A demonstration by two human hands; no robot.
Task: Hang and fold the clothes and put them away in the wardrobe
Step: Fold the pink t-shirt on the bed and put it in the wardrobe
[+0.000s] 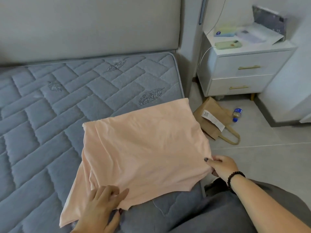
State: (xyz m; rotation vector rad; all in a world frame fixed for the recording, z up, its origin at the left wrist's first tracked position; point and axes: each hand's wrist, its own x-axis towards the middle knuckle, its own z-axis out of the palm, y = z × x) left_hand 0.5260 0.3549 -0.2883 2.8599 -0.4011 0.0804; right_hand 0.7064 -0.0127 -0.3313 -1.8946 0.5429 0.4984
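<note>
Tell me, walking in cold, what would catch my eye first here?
Most likely the peach garment, spread flat on the near right corner of the grey quilted mattress. The left hand holds its near hem, while the right hand, with a dark bead bracelet at the wrist, pinches its right edge. Next, the floor beside the bed: a brown paper bag lying flat and a small bottle, in front of a white nightstand.

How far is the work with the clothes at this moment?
Early stage. Done: the pink garment lies on the mattress, seemingly partly folded. In hand: the left hand holds its near edge and the right hand pinches its right edge. Left: finishing the fold and putting it away; no wardrobe or hanger is in view.
</note>
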